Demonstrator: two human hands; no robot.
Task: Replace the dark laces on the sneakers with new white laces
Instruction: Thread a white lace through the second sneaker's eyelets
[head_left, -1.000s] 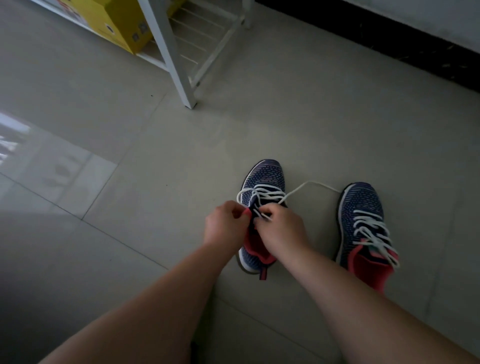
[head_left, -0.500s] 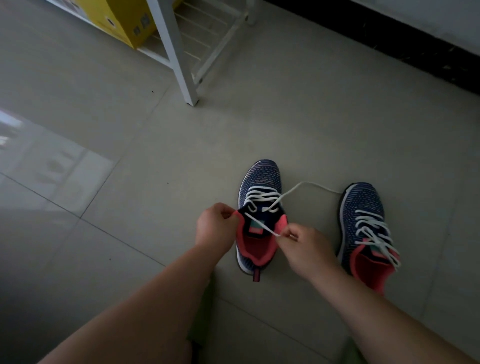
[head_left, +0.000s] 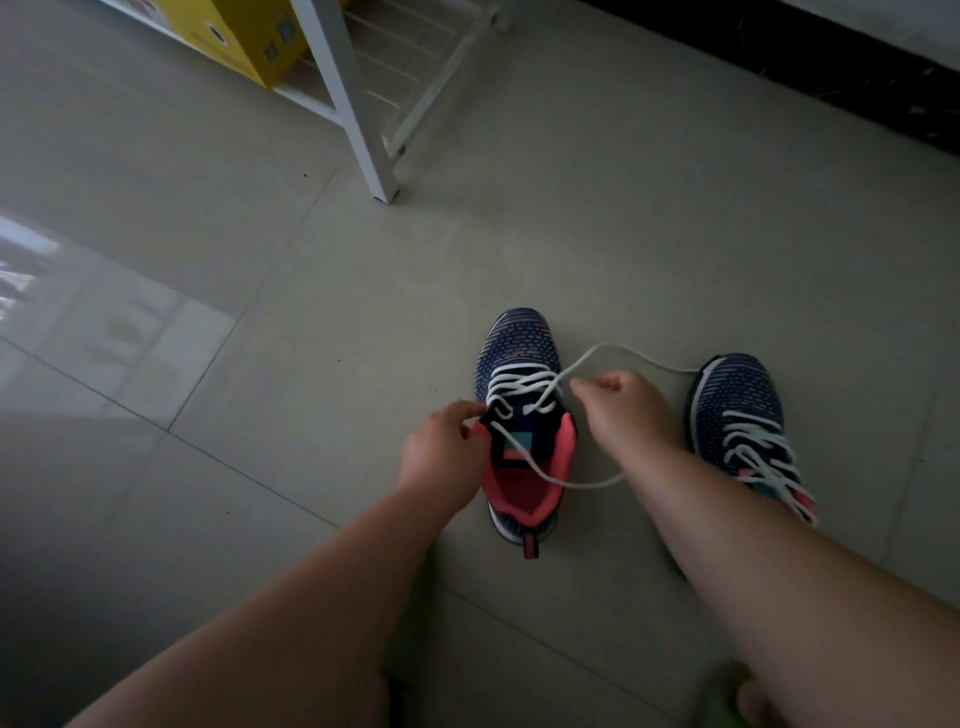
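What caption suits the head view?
Left hand holds sneaker; right hand pulls white lace.

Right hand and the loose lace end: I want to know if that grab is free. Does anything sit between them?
Nothing visible does. The right hand hovers just right of the left sneaker, and the white lace arcs past its fingertips over bare floor. The left hand holds the sneaker's collar on the far side.

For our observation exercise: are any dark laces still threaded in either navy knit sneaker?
No: both the left navy knit sneaker and the right one show only white laces.
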